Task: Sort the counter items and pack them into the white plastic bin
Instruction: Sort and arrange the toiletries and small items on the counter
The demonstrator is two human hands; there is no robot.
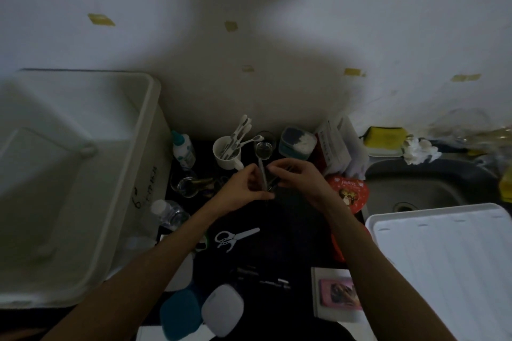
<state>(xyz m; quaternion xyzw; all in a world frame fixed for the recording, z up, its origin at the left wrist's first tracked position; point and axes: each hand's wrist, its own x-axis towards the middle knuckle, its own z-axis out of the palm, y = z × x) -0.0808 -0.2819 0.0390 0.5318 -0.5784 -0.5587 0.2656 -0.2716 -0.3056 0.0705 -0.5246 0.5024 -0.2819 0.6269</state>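
Fingers: both hands meet over the middle of the dark counter (288,232); the left hand (243,188) and right hand (299,180) are pinched closed on a small bundle of thin utensils (264,180).
Bundle contents: one long spoon-like handle shows; the rest is too dim to name.
Long axis: roughly away from the person, bowl end toward the wall, near a small glass (262,150).
Bin: the white plastic bin (133,174) stands open at far left, touching the counter's edge.
Key relation: the bin lies left of the bundle, so the left hand is nearer for the carry.
Still unpacked: white scissors (235,238), mug of toothbrushes (228,151), bottles, red tin (350,192).
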